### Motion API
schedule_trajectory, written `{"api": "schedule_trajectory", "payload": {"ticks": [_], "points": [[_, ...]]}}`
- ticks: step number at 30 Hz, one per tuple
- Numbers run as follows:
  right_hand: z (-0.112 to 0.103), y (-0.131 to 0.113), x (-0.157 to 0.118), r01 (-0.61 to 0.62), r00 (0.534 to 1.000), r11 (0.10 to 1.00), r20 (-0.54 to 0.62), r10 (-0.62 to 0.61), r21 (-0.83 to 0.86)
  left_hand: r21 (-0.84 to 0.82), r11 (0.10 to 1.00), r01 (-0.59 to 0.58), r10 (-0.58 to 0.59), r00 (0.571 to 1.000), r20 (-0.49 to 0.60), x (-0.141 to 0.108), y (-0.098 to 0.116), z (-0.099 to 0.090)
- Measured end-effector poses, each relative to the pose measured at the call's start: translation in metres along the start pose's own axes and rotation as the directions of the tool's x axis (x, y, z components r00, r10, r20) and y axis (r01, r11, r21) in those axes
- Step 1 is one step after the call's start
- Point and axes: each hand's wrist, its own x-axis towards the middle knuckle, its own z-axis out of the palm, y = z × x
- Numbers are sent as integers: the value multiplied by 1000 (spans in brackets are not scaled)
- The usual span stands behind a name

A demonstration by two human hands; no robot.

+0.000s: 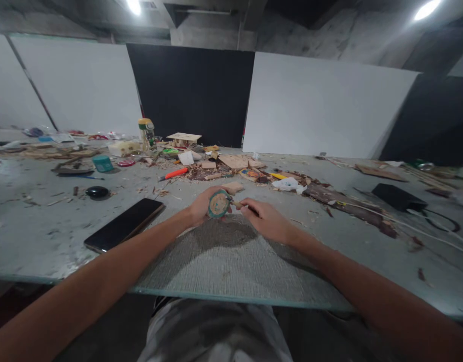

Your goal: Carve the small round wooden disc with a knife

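My left hand (203, 205) is closed around a small round disc (219, 203) with a teal rim and a tan, patchy face turned toward me. My right hand (267, 217) grips the pale handle of a thin tool (236, 204), whose dark tip meets the disc's right edge. The tip is too small to tell whether it is a brush or a blade. Both hands are just above a grey textured mat (216, 266) at the table's front. A pale wood piece (233, 187) lies just behind them.
A smartphone (124, 224) and black mouse-like object (97, 192) lie left. Behind stand a teal jar (102, 163) and a yellow-capped bottle (146, 134). An orange-handled cutter (176, 173) lies among wood scraps (235, 161). Bark strips (344, 206), a cable (401, 222) and a black box (398, 196) are right.
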Motion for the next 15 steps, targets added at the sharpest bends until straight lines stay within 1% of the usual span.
{"api": "schedule_trajectory", "payload": {"ticks": [2,4,6,10,15], "points": [[0,3,0,10,1000,996,-10,-11,-92,-24,1000,14,-14,1000,5,-1,2,0],[2,6,0,2,1000,990,-27,-6,-141,-23,999,44,-44,999,7,-1,3,1],[3,8,-1,1,1000,986,-27,-5,-168,1,998,61,-61,998,11,0,2,1],[4,7,-1,14,1000,975,-10,-16,-223,44,999,29,-31,998,59,1,2,-1],[3,4,-2,0,999,966,-51,-13,-257,34,998,51,-54,995,80,1,1,-3]]}}
